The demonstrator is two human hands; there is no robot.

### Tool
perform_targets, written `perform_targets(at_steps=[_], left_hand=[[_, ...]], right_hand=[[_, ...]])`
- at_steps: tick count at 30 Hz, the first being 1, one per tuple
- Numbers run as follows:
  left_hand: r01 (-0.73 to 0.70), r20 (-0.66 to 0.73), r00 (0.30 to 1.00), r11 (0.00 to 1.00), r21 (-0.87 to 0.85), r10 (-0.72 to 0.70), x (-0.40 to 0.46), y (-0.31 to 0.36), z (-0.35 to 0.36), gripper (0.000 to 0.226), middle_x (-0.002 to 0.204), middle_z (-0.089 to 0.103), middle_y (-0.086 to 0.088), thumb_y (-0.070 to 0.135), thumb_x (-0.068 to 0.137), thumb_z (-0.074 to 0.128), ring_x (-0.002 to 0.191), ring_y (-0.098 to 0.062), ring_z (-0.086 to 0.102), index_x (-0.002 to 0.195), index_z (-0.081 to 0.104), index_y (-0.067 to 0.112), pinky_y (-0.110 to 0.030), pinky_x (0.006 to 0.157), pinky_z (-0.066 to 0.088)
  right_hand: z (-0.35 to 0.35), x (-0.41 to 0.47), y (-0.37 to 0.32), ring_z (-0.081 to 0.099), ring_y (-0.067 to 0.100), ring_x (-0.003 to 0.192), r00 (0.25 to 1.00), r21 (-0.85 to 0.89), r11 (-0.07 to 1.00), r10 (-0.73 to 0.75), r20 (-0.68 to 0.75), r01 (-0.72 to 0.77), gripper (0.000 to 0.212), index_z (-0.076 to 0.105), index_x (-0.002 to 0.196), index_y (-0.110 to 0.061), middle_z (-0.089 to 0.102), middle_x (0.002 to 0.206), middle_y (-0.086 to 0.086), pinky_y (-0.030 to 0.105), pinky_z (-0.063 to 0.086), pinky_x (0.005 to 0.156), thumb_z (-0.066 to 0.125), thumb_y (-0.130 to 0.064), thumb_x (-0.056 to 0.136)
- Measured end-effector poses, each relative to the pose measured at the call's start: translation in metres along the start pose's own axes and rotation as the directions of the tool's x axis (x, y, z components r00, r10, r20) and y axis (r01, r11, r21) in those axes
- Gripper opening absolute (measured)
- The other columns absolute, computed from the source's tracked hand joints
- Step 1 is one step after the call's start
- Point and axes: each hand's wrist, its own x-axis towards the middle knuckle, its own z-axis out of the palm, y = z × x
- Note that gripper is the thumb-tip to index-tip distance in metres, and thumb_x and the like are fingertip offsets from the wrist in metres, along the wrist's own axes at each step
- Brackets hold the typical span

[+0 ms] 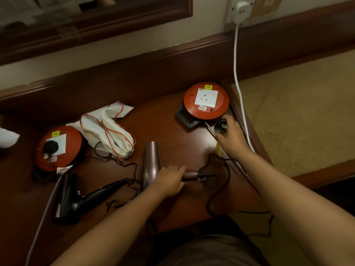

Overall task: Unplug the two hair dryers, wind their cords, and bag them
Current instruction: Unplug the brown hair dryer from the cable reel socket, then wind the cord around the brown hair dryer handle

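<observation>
Lying on dark wooden desk (172, 121): bronze dryer (150, 162) centrally, black dryer (71, 198) left of it, white bags (107, 129) behind, orange reels (206, 100) (58, 148) flanking.

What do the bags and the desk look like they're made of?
Bags: probably soft white cloth, matte and creased, with orange drawstrings gathered at the mouth. Desk: looks like dark reddish wood or veneer with a glossy varnish, going by the glare near the right hand.
</observation>
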Motion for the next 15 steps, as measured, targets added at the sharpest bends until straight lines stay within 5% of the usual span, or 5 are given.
perform_targets(at_steps=[4,15], left_hand=[[0.021,-0.066,0.997,0.956,-0.294,-0.043,-0.013,-0.018,-0.022,0.034,0.110,0.055,-0.007,0.040,0.092,0.054,0.097,-0.025,0.054,0.115,0.040,0.019,-0.040,0.081,0.048],[0.206,-0.261,0.918,0.921,-0.330,-0.299,-0.064,-0.066,-0.064,0.031,0.098,0.055,0.000,0.039,0.088,0.059,0.086,-0.018,0.055,0.113,0.048,0.023,-0.038,0.075,0.048]], right_hand=[[0.011,0.001,-0.007,0.050,0.028,0.118,0.993,-0.005,0.998,0.069,0.093,-0.068,0.066,0.037,0.139,-0.020,0.045,0.133,0.013,0.027,0.040,0.090,0.069,-0.010,0.082],[0.070,0.033,-0.028,0.054,0.035,0.115,0.924,-0.020,0.999,0.053,0.378,-0.049,0.061,0.035,0.140,-0.011,0.054,0.128,0.019,0.032,0.044,0.088,0.063,-0.015,0.086]])
